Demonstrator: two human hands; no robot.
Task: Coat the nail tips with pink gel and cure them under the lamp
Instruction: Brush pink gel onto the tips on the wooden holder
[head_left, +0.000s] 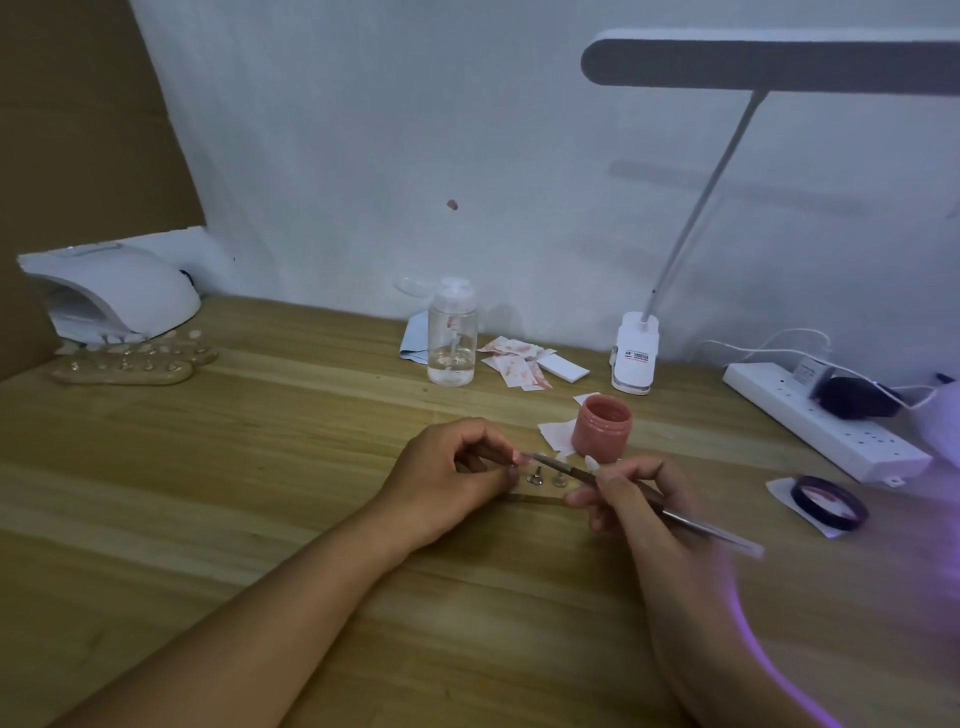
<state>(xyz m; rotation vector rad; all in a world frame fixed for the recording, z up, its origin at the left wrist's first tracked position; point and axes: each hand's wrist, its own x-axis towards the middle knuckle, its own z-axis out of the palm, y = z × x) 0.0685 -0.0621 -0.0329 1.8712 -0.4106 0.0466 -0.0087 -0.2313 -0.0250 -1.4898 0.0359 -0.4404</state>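
While the left hand (457, 470) pinches a small nail tip (517, 458) between thumb and fingertips, the right hand (631, 501) grips a thin brush (566, 469) like a pen, with the bristle end meeting that nail tip. Both hands are near the middle of the desk (260, 441), over a holder strip (535, 478) with small metal stands. One pale nail tip (591, 462) stands on the strip just beside the right fingers.

An open jar of pink gel (602, 428) stands just behind the hands, partly on white paper slips. Its dark lid (831, 503) lies on a paper toward the right edge. A white curing lamp (114, 299) sits at the far left corner, opening toward the desk, with a second holder of nail tips (130, 364) just in front of it.

Along the back edge stand a clear pump bottle (451, 338), a scatter of pink-stained wipes (514, 361) and the clip base of a white desk lamp (636, 353). A white power strip (821, 421) with a dark plug lies near the far right corner.
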